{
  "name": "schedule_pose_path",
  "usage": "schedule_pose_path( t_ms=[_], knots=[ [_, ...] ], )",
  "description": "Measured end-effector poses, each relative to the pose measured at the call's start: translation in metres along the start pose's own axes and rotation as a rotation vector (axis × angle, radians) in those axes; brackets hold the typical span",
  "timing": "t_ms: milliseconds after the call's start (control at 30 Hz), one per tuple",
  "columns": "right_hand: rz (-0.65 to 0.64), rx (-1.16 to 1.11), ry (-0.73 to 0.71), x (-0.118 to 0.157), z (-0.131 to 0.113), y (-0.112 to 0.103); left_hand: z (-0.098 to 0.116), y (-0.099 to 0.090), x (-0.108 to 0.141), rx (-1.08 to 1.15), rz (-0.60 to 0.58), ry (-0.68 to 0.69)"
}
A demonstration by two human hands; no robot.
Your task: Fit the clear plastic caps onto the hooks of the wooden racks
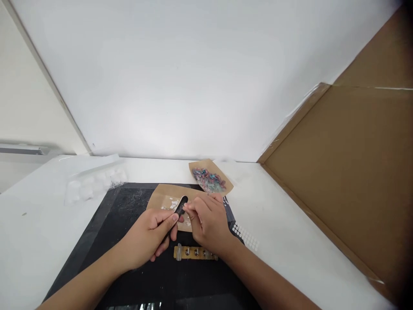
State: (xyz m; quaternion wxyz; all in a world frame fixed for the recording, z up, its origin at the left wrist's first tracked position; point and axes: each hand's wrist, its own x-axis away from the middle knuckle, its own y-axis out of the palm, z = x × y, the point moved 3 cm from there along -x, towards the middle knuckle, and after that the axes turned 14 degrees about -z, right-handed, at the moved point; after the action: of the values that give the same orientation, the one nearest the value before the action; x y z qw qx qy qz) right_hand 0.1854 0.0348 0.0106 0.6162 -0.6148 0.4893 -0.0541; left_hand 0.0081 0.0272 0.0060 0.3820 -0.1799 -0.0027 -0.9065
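Note:
My left hand (155, 234) is closed around a black nail file (182, 203) with a rounded end and a pale edge, its thumb lying along the top. Close against the file's face, my right hand (208, 219) pinches its thumb and fingertips together; whatever sits between them is too small to make out. Beneath both hands lies a brown paper tray (158, 194) with small white bits (174, 204) in it. Just below my right hand, a yellowish strip (192, 252) with several metal pieces along it rests on the black mat (125, 224).
Behind my right hand, a second brown paper tray (229, 186) holds a pile of colourful small pieces (209, 178). A sheet of white round-cornered stickers (245, 236) lies at the right. Clear packaging with white pads (93, 183) is at the back left. Cardboard (338, 172) stands along the right side.

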Motion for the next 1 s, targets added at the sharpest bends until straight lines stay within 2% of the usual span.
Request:
schedule_pose_path(
  t_ms=[100, 267, 433, 767, 1000],
  knots=[
    [-0.082, -0.026, -0.051, -0.001, -0.003, 0.001, 0.0, 0.0, 0.001, -0.011, 0.003, -0.018],
    [0.026, 0.009, 0.042, -0.005, 0.001, -0.007, 0.004, 0.004, 0.001, 0.045, -0.044, 0.024],
    [-0.094, -0.036, -0.007, -0.004, -0.001, -0.006, -0.001, 0.006, 0.0, 0.052, -0.077, 0.013],
    [0.019, -0.048, 0.109, -0.004, -0.004, -0.001, -0.003, 0.005, -0.003, 0.091, -0.025, 0.051],
    [-0.054, -0.111, 0.086, -0.002, -0.01, -0.003, 0.0, 0.004, -0.001, 0.084, -0.039, 0.061]
  ],
)
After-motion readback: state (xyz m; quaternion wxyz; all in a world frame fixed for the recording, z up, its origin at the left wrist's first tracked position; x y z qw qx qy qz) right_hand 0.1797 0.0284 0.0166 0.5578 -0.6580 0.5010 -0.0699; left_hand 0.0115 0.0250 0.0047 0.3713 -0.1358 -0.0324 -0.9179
